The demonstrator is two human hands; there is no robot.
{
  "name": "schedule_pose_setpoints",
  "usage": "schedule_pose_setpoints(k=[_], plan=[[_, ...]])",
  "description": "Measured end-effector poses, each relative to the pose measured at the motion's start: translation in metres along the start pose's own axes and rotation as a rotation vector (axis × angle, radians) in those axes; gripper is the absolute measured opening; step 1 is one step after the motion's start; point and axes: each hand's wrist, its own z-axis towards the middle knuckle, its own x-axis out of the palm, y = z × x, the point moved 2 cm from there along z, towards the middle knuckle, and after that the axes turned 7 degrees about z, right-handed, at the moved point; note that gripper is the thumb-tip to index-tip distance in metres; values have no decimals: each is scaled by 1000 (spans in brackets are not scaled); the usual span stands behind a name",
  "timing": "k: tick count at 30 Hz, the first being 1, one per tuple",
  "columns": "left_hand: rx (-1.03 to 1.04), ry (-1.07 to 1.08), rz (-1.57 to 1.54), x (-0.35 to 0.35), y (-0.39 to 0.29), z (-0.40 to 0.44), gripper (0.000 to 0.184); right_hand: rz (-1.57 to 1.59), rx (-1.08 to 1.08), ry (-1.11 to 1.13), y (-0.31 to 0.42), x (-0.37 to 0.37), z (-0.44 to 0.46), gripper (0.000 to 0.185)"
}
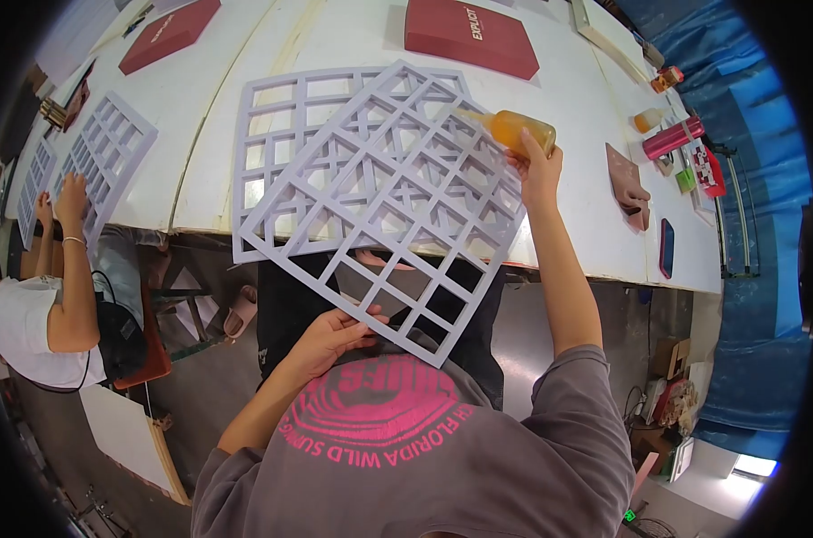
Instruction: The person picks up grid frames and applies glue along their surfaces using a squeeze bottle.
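One long white table [586, 117]: it spreads ahead of the bare left hand [330, 339] and under the bare right hand [536, 161].
Person in a white top [30, 314]: well off to the left of the left fingers.
Pale lilac, plastic-looking lattice, the upper grid [383, 192]: aslant on another, fanning away from the left fingers; its near corner juts past the table's edge.
Matching pale lattice, the lower grid [241, 179]: beneath the upper one, ahead and to the left of the left fingers.
Flat maroon rectangular box [433, 36]: beyond the right fingers, apart from them, pale lettering on top.
See-through cylindrical bottle, amber inside [523, 133]: within the right fingers, over the upper grid's far right side; its long axis leads leftward from them.
Left fingers: pinching the upper grid's near rim against the thumb.
Right fingers: curled round the bottle's butt end.
Thin pale nozzle [469, 115]: left of the right fingers, much nearer that hand. I'd judge its gap to the bars matters most; whether they touch, I can't tell.
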Motion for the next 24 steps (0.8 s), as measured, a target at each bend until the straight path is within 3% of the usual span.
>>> schedule_pose_setpoints(k=[5,8,18,22,24], plan=[[-21,-13,28,1,-2,3,39,42,100,145,-3,-1,-54,38],[-40,-17,51,3,-2,5,39,59,184,158,-4,2,-96,47],[-51,-19,66,4,0,5,40,7,351,369,-9,20,-220,49],[-29,-50,125,4,0,4,37,179,694,451,2,28,-230,50],[35,-77,105,3,-3,2,35,320,752,414,4,16,-213,40]])
